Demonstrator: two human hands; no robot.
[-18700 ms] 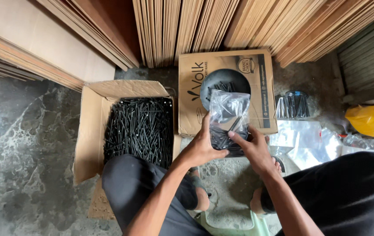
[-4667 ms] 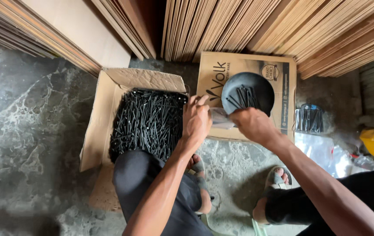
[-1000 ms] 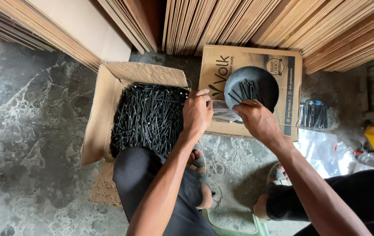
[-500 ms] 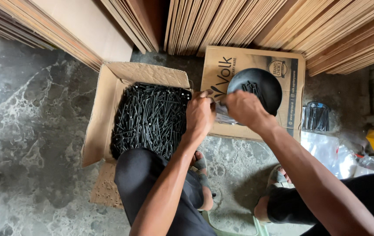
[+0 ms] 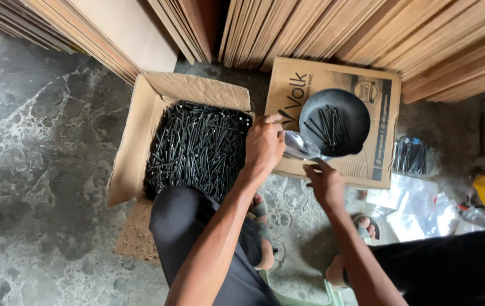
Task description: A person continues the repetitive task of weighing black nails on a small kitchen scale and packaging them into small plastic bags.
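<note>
Cardboard box point(image 5: 140, 141) w/ black screws point(image 5: 197, 147); bowl point(image 5: 336, 122) w/ few; left hand point(image 5: 263, 144) clamped on clear bag point(image 5: 300, 148).

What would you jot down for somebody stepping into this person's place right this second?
Left hand: pinching a clear plastic bag at its top, beside the bowl.
Right hand: empty, fingers loosely open, just below the bag.
Bowl: dark, resting on a closed carton, with a small bunch of black screws in it.
Open box: still full of loose black screws.
Done: one filled bag lies right of the carton.
Left: the bowl's screws are not in the held bag yet, as far as I can see; spare bags lie on the floor.
</note>
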